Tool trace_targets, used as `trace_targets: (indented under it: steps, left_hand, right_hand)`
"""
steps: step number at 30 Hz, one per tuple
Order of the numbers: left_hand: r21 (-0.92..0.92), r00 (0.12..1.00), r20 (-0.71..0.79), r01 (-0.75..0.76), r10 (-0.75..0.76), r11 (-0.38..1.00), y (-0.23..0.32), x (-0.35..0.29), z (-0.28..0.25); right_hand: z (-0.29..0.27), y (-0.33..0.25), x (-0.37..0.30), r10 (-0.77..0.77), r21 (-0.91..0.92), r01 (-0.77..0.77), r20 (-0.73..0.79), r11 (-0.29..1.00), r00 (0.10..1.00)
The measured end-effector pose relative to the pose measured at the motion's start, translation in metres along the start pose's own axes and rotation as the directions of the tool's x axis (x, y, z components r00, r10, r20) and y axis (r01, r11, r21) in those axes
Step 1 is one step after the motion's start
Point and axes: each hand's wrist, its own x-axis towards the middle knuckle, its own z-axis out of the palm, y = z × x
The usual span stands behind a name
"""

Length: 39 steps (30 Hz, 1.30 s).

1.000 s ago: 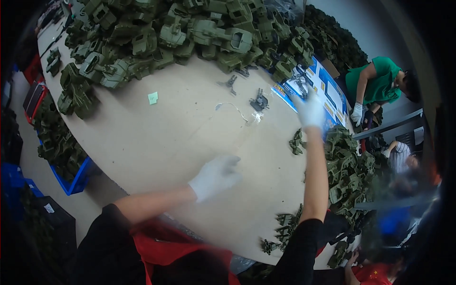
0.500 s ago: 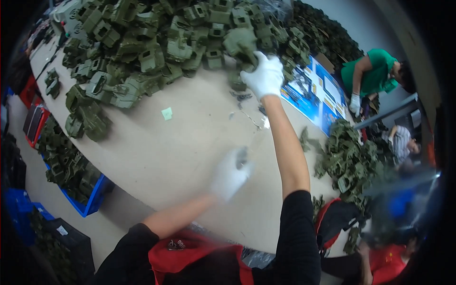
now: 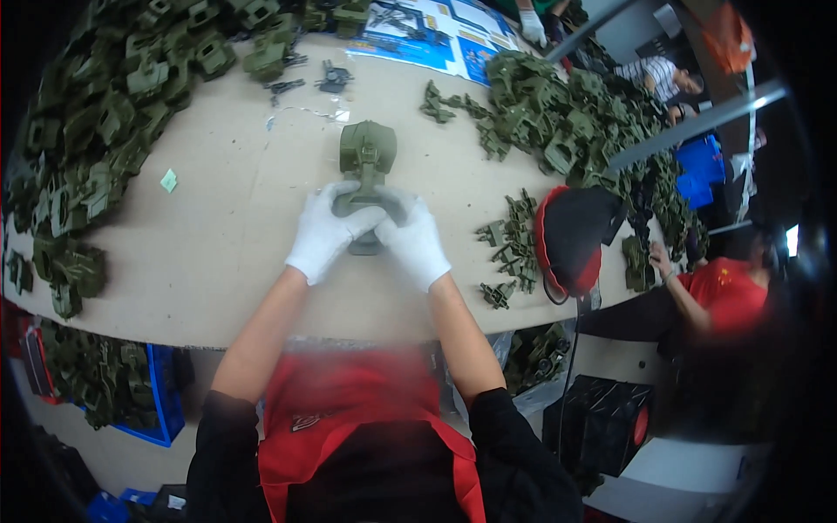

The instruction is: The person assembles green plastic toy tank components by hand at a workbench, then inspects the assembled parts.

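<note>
While I am holding the green molded part (image 3: 368,144) over the middle of the surface (image 3: 244,227), the gloved left hand (image 3: 321,234) and right hand (image 3: 417,240) are sitting half-curled around its near end, covering it so I am not making out its full shape or any contact below. Its matte, rounded far end is showing. Leftward, hollow angular pieces (image 3: 146,74) are lying heaped, running out of view.

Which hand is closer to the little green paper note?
Left. The left hand is to the right of the paper note; the right hand is farther right, beyond the left one.
</note>
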Motion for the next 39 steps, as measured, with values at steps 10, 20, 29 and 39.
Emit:
trace_targets:
  steps: [10, 20, 29, 39]
  left_hand:
    - [0.005, 0.957, -0.269, -0.11, 0.108, 0.994, -0.027, 0.013, -0.003]
    - [-0.489, 0.889, 0.413, 0.031, 0.2, 0.872, 0.011, -0.002, -0.038]
    - [-0.623, 0.944, 0.32, 0.144, 0.083, 0.769, -0.011, 0.008, -0.036]
    - [-0.643, 0.998, 0.003, 0.046, -0.058, 0.765, -0.004, 0.014, -0.028]
  right_hand:
    - [0.011, -0.022, -0.01, -0.052, -0.03, 0.049, -0.108, 0.998, 0.993]
    - [-0.085, -0.018, 0.021, 0.205, 0.159, -0.194, -0.056, 0.968, 0.977]
    - [-0.123, -0.036, 0.179, -0.039, -0.58, 0.017, -0.026, 0.814, 0.999]
    - [-0.119, 0.038, 0.186, -0.122, -0.807, 0.127, 0.069, 0.576, 0.99]
